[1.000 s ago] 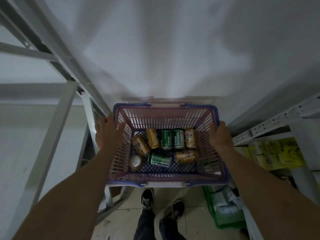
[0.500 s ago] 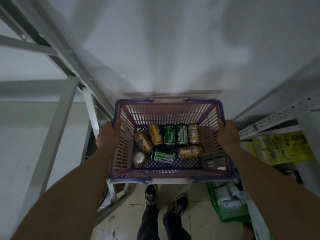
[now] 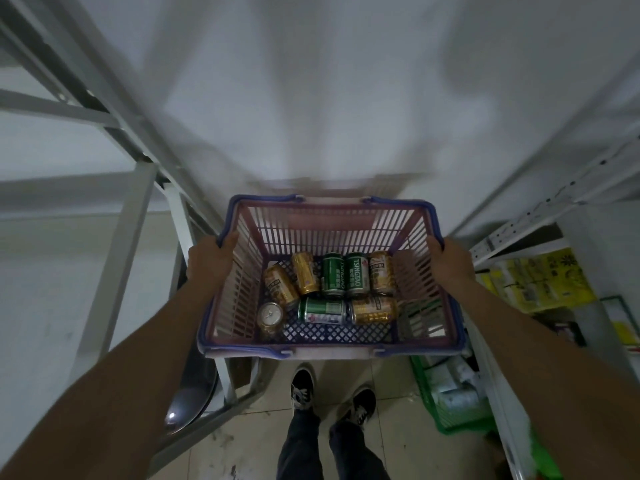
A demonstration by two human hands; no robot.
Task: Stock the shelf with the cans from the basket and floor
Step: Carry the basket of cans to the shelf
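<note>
Dim white wall [image 3: 311, 98] fills the space beyond both hands, with grey shelf frames rising on either side and tiled floor [image 3: 391, 445] below. The left hand [image 3: 207, 263] grips the left rim of the basket [image 3: 329, 349], fingers curled over its blue edge; the right hand [image 3: 450, 261] grips the right rim the same way, so the basket hangs level between them, off the floor and above the person's shoes [image 3: 329, 400]. The step in hand looks like carrying the basket to a shelf [image 3: 519, 226], and doing it well means keeping both rims at one height so the load does not roll, then resting the basket somewhere steady before either hand lets go to lift out a can. Eight cans [image 3: 332, 289] sit on the basket's mesh bottom, between the hands and nearer the left wall: five gold, three green. Most lie on their sides, packed side by side and touching, while one gold can nearest the left forearm stands upright with its top showing. They seem undented, though the light is too poor to be sure. Lying loose, they will roll if tipped. Yellow packs [image 3: 540, 278] sit on a shelf just beyond the right hand.
</note>
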